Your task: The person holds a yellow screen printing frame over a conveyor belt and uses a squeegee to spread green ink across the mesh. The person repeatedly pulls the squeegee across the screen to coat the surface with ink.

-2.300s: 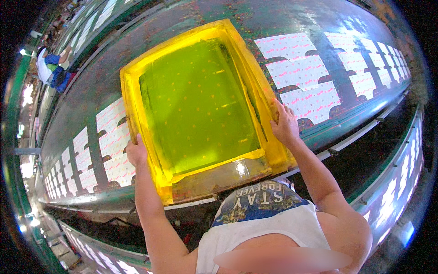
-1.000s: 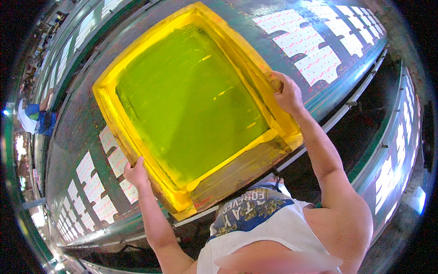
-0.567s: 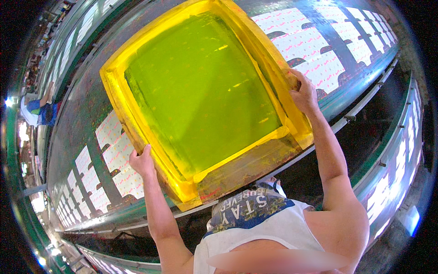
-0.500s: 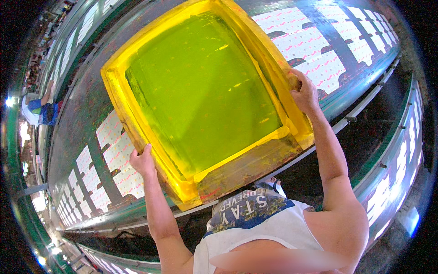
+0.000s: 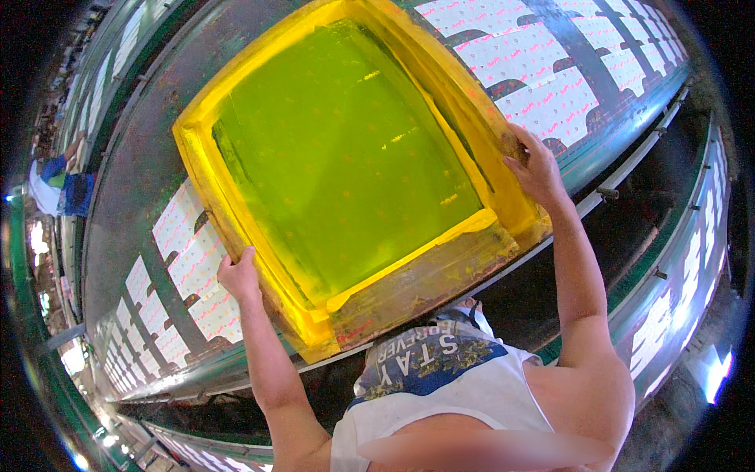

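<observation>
A large screen-printing frame (image 5: 495, 240), coated in bright yellow with a yellow-green mesh, lies tilted anticlockwise over the dark green printing table (image 5: 130, 208). My left hand (image 5: 238, 271) is closed on its left side, near the lower corner. My right hand (image 5: 533, 165) grips the right side, higher in the picture, with fingers curled over the edge. White cut pieces with pink print (image 5: 527, 55) lie in rows to the right, and similar pieces (image 5: 204, 279) to the left. Whatever is beneath the frame is mostly hidden.
A metal rail (image 5: 629, 161) runs along the table's near edge, with a dark gap below. Another table with white pieces (image 5: 661, 322) stands at lower right, and a further one (image 5: 118, 47) at upper left. A person in white and blue (image 5: 59, 181) is beside the far left table.
Compared with about two seconds ago, the frame in my hands has turned anticlockwise and shifted up in the picture, its right side higher. Over the last half second it has barely moved.
</observation>
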Demonstrator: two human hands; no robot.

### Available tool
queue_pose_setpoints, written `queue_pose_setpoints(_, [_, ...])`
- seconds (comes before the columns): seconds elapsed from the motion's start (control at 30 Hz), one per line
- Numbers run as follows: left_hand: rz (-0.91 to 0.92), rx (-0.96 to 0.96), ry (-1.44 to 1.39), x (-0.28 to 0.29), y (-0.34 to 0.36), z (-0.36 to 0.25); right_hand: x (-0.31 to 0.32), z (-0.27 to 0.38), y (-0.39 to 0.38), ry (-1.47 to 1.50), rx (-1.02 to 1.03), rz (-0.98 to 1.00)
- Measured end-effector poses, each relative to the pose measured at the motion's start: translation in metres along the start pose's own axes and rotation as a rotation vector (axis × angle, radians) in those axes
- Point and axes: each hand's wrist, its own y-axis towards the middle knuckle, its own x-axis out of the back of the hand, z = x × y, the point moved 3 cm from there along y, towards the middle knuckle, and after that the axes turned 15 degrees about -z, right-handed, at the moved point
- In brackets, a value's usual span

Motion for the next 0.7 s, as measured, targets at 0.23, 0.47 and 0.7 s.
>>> queue_pose_setpoints(0.23, [0.003, -0.240, 0.166, 0.000, 0.038, 0.004, 0.043, -0.061, -0.067, 0.258, -0.320, -0.078])
queue_pose_setpoints(0.47, [0.083, -0.216, 0.007, -0.033, 0.098, -0.017, 0.036, -0.106, -0.089, 0.506, -0.527, -0.454])
queue_pose_setpoints(0.7, [0.132, -0.138, -0.068, -0.035, 0.101, -0.020, 0.042, -0.105, -0.080, 0.463, -0.643, -0.486])
